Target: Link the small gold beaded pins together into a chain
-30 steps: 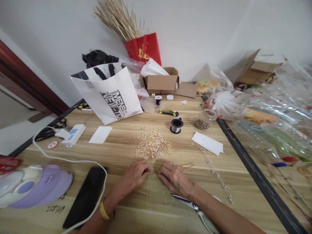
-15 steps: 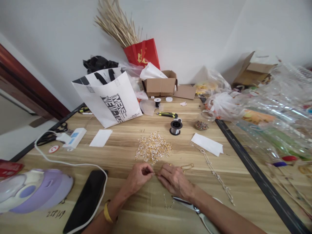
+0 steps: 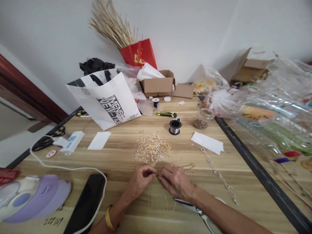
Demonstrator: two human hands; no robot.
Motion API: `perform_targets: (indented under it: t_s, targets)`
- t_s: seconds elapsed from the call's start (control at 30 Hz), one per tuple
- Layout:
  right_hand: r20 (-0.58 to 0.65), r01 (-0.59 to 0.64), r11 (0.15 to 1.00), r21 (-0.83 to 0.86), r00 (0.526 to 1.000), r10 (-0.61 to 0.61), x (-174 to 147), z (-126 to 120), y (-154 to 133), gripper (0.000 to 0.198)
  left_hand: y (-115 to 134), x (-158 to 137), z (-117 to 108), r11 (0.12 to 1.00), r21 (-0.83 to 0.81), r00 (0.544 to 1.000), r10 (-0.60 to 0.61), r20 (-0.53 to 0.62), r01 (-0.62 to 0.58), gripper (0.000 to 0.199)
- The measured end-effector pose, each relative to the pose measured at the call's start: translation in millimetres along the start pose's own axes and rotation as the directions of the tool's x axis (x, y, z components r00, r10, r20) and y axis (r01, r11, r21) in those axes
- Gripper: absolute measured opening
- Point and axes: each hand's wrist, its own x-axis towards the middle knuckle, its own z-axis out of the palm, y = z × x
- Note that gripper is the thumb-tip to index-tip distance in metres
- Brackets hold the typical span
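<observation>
My left hand [image 3: 142, 179] is closed in a pinch, its thumb and forefinger tips nearly touching those of my right hand [image 3: 175, 182]. The right fingers are bent together too; what either pinch holds is too small to name. Just beyond both hands lies a pile of gold and clear beads [image 3: 153, 148]. A short strand of clear beads [image 3: 170, 204] rests below the right hand. Partly under my right forearm are scissors [image 3: 198, 211]. A gold chain [image 3: 188, 166] lies beyond the right hand, and a longer pale beaded chain [image 3: 216, 172] stretches out to its right.
Behind the pile stand a wire spool [image 3: 175, 127], a yellow-black utility knife [image 3: 165, 114] and a jar of beads [image 3: 201, 122]. A white paper bag [image 3: 109, 100] stands back left. A phone [image 3: 86, 201] and white cable lie left. Clear plastic packaging [image 3: 268, 107] fills the right.
The left fingertips have come slightly closer to the right ones. The view has shifted a little; the objects on the table look unmoved.
</observation>
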Motion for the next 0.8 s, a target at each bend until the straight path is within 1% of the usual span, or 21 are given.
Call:
perform_targets:
  t_s: [0.2,0.37,0.5,0.6,0.73,0.8]
  targets:
    - [-0.019,-0.011,1.000,-0.002,1.000,0.011,-0.9,3.8,1.8,0.009,1.3,-0.4,2.4,0.998,0.035,0.997,0.057,-0.047,-0.055,0.012]
    - [-0.038,0.003,1.000,-0.014,0.999,-0.003,-0.5,4.6,1.9,0.009,4.1,-2.1,2.5,0.988,0.097,0.991,0.122,-0.047,-0.117,0.015]
    - [-0.028,-0.002,1.000,-0.010,1.000,0.002,-0.5,3.7,2.0,0.008,4.8,-3.3,4.7,0.990,0.089,0.992,0.117,-0.050,-0.113,0.015]
    - [-0.014,-0.009,1.000,-0.017,1.000,0.009,-0.5,3.1,1.8,0.009,1.3,-3.3,7.3,0.990,0.072,0.989,0.128,-0.078,-0.122,0.016]
    - [-0.025,-0.003,1.000,-0.022,1.000,0.003,-0.2,2.7,0.9,0.008,-6.3,-3.3,10.0,0.971,0.147,0.968,0.209,-0.142,-0.188,0.021]
    - [-0.020,-0.006,1.000,-0.024,1.000,0.005,-0.2,2.9,0.7,0.009,-10.0,-3.5,11.1,0.955,0.197,0.955,0.252,-0.155,-0.220,0.022]
